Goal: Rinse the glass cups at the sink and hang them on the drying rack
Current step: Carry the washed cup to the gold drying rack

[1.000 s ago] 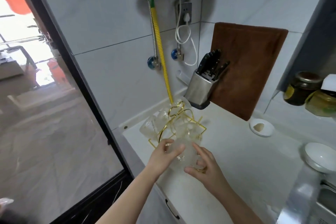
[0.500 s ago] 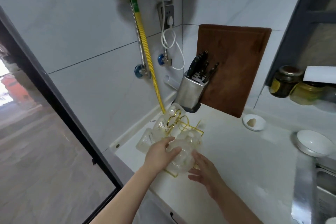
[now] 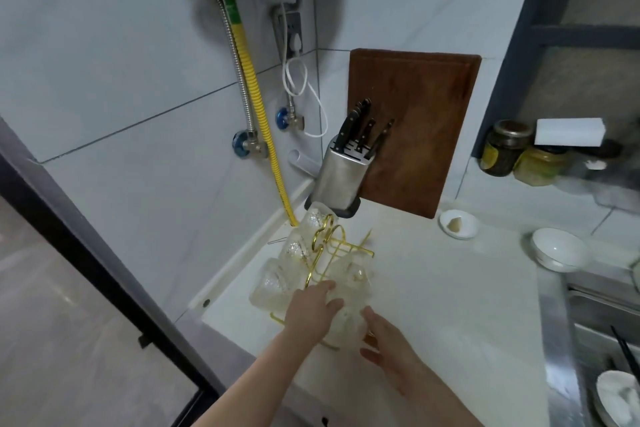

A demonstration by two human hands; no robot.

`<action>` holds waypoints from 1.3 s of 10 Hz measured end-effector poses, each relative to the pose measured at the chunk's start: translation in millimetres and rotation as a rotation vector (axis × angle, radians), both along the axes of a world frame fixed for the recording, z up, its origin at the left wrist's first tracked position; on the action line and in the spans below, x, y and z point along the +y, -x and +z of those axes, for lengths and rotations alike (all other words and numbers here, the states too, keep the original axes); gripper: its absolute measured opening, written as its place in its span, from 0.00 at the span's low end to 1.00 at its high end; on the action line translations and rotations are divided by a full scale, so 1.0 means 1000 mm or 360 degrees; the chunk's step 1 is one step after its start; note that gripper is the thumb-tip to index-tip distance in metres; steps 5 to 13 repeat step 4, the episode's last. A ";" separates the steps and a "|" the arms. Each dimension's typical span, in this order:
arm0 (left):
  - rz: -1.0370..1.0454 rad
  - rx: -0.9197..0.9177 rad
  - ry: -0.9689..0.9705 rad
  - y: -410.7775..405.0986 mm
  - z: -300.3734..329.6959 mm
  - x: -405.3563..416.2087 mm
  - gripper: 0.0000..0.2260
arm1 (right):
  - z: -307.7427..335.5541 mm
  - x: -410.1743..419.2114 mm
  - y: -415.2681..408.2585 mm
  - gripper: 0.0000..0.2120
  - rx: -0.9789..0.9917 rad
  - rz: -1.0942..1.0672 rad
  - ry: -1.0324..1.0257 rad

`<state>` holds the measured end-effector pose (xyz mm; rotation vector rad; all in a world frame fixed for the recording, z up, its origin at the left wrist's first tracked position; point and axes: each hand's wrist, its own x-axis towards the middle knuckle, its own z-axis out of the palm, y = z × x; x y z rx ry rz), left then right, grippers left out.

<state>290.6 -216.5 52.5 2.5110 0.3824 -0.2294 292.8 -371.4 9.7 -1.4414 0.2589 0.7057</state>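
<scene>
gleaming white counter (image 3: 450,295) meeting grey tiled wall (image 3: 104,62).

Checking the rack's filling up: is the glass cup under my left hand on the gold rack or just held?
Cannot tell. The left hand covers the glass cup at the gold rack; any hook is hidden.

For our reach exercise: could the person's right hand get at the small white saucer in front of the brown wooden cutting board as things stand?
Probably yes: the right hand rests by a glass cup, and only bare white countertop lies between it and the small white saucer.
</scene>
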 end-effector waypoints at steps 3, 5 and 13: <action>-0.0137 -0.0055 -0.0187 -0.005 -0.002 -0.005 0.21 | 0.001 0.000 0.003 0.14 -0.0179 -0.0119 0.0265; -0.0215 -0.0128 -0.0462 -0.002 0.004 -0.014 0.21 | 0.001 -0.003 0.005 0.14 -0.0278 -0.0158 0.0448; -0.0215 -0.0128 -0.0462 -0.002 0.004 -0.014 0.21 | 0.001 -0.003 0.005 0.14 -0.0278 -0.0158 0.0448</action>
